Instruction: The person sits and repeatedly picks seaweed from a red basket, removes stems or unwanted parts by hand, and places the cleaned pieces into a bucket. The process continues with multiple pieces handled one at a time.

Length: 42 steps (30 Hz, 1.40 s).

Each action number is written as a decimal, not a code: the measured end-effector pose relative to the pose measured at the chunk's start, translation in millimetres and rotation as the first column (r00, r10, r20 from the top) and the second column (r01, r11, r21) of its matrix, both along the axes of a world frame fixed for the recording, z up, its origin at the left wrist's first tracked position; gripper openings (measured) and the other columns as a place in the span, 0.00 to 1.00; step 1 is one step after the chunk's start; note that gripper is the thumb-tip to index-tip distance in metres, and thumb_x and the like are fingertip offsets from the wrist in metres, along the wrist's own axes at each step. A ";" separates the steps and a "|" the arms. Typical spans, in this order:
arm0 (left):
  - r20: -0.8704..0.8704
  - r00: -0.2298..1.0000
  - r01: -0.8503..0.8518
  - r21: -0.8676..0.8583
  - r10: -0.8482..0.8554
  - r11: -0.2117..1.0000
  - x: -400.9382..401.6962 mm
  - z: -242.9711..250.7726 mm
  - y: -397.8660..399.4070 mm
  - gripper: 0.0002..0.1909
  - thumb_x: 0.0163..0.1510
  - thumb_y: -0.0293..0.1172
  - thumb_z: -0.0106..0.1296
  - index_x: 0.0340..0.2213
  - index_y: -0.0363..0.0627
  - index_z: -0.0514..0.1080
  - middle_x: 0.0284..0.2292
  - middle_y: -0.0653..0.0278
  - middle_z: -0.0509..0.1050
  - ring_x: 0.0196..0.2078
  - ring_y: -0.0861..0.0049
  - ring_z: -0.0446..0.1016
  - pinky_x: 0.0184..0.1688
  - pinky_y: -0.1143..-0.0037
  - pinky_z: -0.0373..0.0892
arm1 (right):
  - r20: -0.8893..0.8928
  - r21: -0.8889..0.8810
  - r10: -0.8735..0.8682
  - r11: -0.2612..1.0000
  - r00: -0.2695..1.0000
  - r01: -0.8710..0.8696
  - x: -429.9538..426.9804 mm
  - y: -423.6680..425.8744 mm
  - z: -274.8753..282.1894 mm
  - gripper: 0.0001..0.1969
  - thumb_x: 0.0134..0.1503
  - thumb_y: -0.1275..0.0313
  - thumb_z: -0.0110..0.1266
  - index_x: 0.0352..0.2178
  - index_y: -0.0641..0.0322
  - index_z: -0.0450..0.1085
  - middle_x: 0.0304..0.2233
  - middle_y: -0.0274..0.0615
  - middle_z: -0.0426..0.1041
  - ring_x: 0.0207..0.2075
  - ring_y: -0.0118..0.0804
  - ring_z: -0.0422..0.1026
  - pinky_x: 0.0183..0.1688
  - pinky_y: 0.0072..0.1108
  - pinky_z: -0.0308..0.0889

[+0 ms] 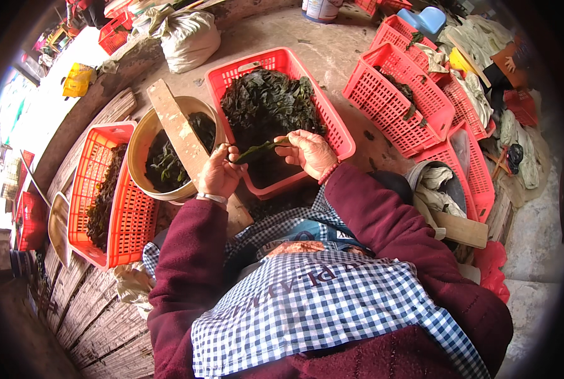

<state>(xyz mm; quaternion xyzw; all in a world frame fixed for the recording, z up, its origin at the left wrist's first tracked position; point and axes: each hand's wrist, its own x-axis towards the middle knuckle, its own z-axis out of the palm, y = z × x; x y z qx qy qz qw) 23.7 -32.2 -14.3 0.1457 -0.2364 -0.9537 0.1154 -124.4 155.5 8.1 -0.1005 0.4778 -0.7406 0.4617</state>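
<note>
A narrow dark green strip of seaweed (pixel 258 150) stretches between my two hands. My left hand (pixel 220 171) pinches one end of it, above a wooden board (pixel 180 128) that lies across a round tub (pixel 135 166). The other end is gripped by my right hand (pixel 306 152), over the near part of a red plastic basket (pixel 331 124). A heap of dark, wet-looking seaweed (pixel 272 102) fills the far part of that basket. Inside the tub, under the board, sits more green seaweed (pixel 166 161).
On the left, a red basket (pixel 137 222) holds brownish seaweed (pixel 106 203). Several red baskets (pixel 391 109) are stacked at right, beside a bucket (pixel 419 175) with cloth. A white sack (pixel 192 42) stands at the back. A person's hand (pixel 510 64) shows at far right.
</note>
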 end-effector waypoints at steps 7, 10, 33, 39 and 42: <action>-0.013 0.990 -0.142 0.093 0.144 0.986 -0.1 7.4 -11.7 0.06 0.59 0.30 0.35 0.28 0.47 0.59 0.21 0.74 0.60 0.21 0.86 0.61 0.39 0.71 0.66 | 0.274 0.029 -0.261 0.964 0.926 0.263 -35.4 13.0 -16.2 0.08 0.60 0.70 0.42 0.28 0.59 0.64 0.25 0.39 0.70 0.25 0.33 0.71 0.27 0.23 0.68; -0.036 0.989 -0.139 0.159 0.146 0.978 -0.6 11.1 -12.4 0.06 0.59 0.28 0.33 0.28 0.48 0.58 0.21 0.75 0.59 0.20 0.87 0.58 0.32 0.75 0.62 | -0.017 0.106 -0.121 0.987 0.993 0.122 -36.3 20.3 -13.5 0.05 0.56 0.71 0.46 0.29 0.60 0.66 0.24 0.36 0.72 0.27 0.29 0.72 0.29 0.21 0.68; -0.070 0.993 -0.088 0.137 0.098 0.987 -1.6 1.4 6.2 0.03 0.57 0.30 0.38 0.29 0.51 0.62 0.22 0.77 0.61 0.20 0.88 0.57 0.28 0.80 0.59 | -0.772 0.634 0.633 0.773 -0.046 0.004 52.3 2.3 -37.2 0.07 0.48 0.71 0.49 0.27 0.60 0.72 0.33 0.44 0.72 0.38 0.48 0.70 0.41 0.32 0.65; -0.114 0.989 -0.081 0.089 0.091 0.993 -2.0 -6.0 10.3 0.04 0.56 0.34 0.41 0.28 0.50 0.62 0.21 0.76 0.60 0.20 0.86 0.56 0.28 0.79 0.59 | -0.096 0.058 0.361 0.932 0.927 -0.357 67.7 -16.7 -32.5 0.14 0.56 0.62 0.51 0.39 0.59 0.70 0.29 0.32 0.72 0.24 0.22 0.67 0.28 0.13 0.62; -0.032 0.988 -0.147 0.038 0.148 0.988 -1.2 -6.9 13.9 0.06 0.56 0.34 0.41 0.28 0.48 0.63 0.22 0.74 0.61 0.21 0.84 0.57 0.28 0.78 0.60 | 0.076 0.039 0.215 0.975 0.974 -0.219 69.5 -25.3 -30.1 0.10 0.56 0.67 0.51 0.37 0.60 0.69 0.26 0.31 0.70 0.24 0.21 0.67 0.26 0.11 0.62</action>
